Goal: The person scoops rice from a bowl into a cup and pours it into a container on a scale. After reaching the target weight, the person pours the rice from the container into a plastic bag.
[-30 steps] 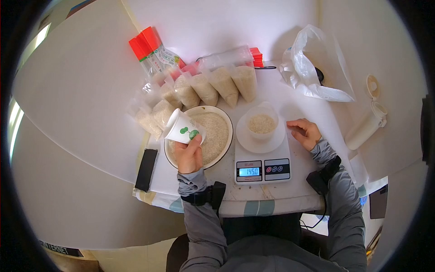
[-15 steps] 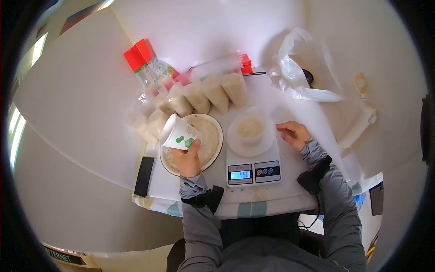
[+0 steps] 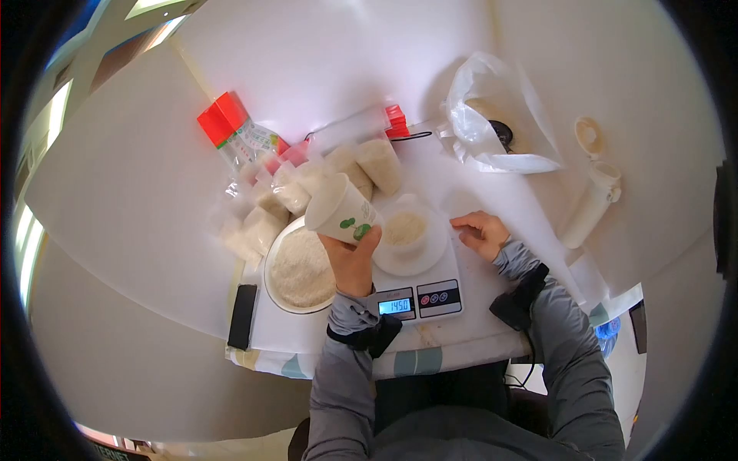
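The left hand (image 3: 351, 265) grips a tilted, green-printed white paper cup (image 3: 336, 213) between a round white grain bowl (image 3: 269, 288) and a flat white digital scale (image 3: 447, 269); just beside the scale, the right hand (image 3: 484, 233) is loosely curled, thumb parted from fingers. Clear plastic grain-filled bags (image 3: 378, 165) are beyond.

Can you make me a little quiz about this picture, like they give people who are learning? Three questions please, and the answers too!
1. Which hand holds the paper cup?
2. True or false: the display on the scale is lit.
3. What is in the round bowl?
A) red caps
B) pale grains
C) green leaves

Key:
1. The left hand
2. True
3. B
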`<state>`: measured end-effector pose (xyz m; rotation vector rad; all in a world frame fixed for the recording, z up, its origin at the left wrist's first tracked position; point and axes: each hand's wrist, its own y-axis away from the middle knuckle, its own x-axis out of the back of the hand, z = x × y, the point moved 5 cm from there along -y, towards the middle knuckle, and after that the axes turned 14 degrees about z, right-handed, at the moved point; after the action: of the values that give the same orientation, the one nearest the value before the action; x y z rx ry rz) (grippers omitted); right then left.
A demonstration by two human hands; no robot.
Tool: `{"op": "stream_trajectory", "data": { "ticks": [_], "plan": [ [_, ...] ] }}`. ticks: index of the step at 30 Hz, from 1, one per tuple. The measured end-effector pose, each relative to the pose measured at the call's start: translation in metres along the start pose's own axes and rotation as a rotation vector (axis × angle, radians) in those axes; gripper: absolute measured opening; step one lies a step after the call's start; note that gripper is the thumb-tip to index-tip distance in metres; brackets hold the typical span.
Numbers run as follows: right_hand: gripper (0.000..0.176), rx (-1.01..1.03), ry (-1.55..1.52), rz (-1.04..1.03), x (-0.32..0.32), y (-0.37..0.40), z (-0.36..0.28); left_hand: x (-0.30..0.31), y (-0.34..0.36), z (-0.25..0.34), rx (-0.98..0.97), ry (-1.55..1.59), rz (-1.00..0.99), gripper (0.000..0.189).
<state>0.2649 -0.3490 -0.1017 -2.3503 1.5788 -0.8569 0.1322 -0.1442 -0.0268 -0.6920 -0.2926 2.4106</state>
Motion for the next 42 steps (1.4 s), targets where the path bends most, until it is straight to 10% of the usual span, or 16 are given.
{"op": "stream_trajectory", "data": {
  "ticks": [42],
  "plan": [
    [0.031,0.031,0.043,0.001,-0.001,0.0,-0.003,0.035,-0.012,-0.007,-0.212,0.129,0.13,0.049]
  ]
}}
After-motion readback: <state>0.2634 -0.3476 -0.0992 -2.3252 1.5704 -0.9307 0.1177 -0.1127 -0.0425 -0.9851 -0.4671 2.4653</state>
